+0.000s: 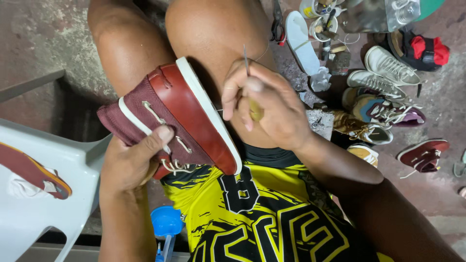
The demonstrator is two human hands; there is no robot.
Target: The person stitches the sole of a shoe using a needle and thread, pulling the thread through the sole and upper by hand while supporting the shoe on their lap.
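Right hand (269,104): fingers closed on an awl (252,97) with a yellowish handle, its thin metal point standing up toward 12 o'clock past the thumb. A pale thread (219,110) runs from these fingers toward 9 o'clock to the white sole edge of the shoe (179,121). Left hand (128,162): fingers wrapped around the shoe from 7 o'clock, the thumb pressed on the cream lace and maroon fabric side. The shoe, maroon cloth with a red leather toe, lies tilted across the person's knees, sole edge facing 3 o'clock and just beside the right hand.

At 6 o'clock, yellow and black shorts (262,213). At 8 o'clock, a white plastic chair (43,208) with another shoe on it, its edge close to the left wrist. At 7 o'clock below, a blue funnel (166,221). From 1 to 3 o'clock the floor (439,194) is crowded with a pile of shoes (383,92), a loose white sole (301,41), cups (323,24) and pliers (277,24); bare floor opens at 4 o'clock.
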